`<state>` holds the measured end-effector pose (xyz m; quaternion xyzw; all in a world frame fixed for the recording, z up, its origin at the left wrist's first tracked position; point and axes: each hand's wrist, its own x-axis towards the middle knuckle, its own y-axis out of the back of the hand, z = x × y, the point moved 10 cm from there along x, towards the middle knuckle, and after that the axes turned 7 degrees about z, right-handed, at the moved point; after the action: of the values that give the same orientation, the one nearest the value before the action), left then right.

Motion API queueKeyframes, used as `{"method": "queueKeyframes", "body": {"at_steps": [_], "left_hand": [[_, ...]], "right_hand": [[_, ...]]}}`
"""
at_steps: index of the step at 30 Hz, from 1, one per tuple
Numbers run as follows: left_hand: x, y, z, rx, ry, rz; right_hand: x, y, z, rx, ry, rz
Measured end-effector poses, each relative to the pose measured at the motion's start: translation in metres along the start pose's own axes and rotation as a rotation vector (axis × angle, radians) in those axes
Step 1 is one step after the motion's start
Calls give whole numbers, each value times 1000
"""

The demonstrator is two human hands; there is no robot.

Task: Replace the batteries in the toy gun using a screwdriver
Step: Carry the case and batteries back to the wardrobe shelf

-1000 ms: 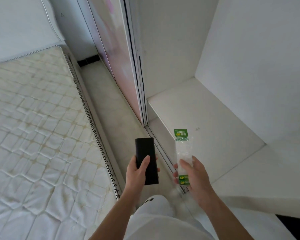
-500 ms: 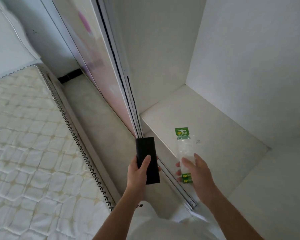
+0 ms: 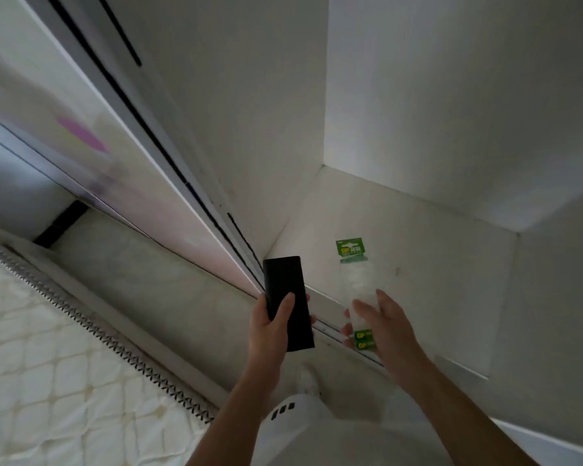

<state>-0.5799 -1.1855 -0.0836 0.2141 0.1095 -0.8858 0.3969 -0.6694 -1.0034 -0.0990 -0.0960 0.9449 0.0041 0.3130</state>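
Observation:
My left hand [image 3: 272, 326] grips a flat black rectangular case [image 3: 287, 302], thumb across its front, held upright over the floor gap. My right hand [image 3: 382, 326] holds a clear plastic battery pack [image 3: 356, 287] with a green GP card at its top and green GP batteries [image 3: 364, 339] showing at the bottom by my fingers. The pack hangs over the front of a white wardrobe shelf [image 3: 435, 297]. No toy gun and no screwdriver appear in view.
A sliding wardrobe door [image 3: 122, 169] with its floor track [image 3: 330, 326] runs diagonally from upper left. A quilted mattress [image 3: 48, 381] lies at the lower left, with a narrow floor strip [image 3: 155, 287] between. My white-trousered leg [image 3: 303, 428] is below.
The view has swung right and upward toward the open wardrobe compartment. Both hands keep their hold and have shifted closer to the shelf.

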Motion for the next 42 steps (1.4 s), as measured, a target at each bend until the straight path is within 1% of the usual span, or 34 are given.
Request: {"method": "queueKeyframes", "body": {"at_steps": [6, 13, 18, 23, 26, 31, 34, 38, 42], "left_hand": [[14, -22, 3, 36, 4, -81], [9, -60, 0, 29, 37, -185], [11, -88, -9, 66, 48, -252], [26, -113, -21, 92, 45, -278], [46, -119, -40, 100, 43, -252], [86, -129, -96, 134, 72, -213], [114, -139, -131, 150, 94, -212], [149, -160, -167, 144, 122, -216], [179, -181, -190, 96, 152, -217]], "right_hand": [[1, 20, 11, 135, -59, 107], [3, 47, 8, 272, -62, 201], [16, 51, -1, 250, -10, 207], [50, 54, -5, 132, 76, 213], [74, 57, 10, 90, 84, 213], [131, 73, 57, 96, 4, 249], [169, 85, 79, 105, 0, 275], [217, 95, 93, 69, 23, 264], [263, 97, 100, 108, 10, 223]]}}
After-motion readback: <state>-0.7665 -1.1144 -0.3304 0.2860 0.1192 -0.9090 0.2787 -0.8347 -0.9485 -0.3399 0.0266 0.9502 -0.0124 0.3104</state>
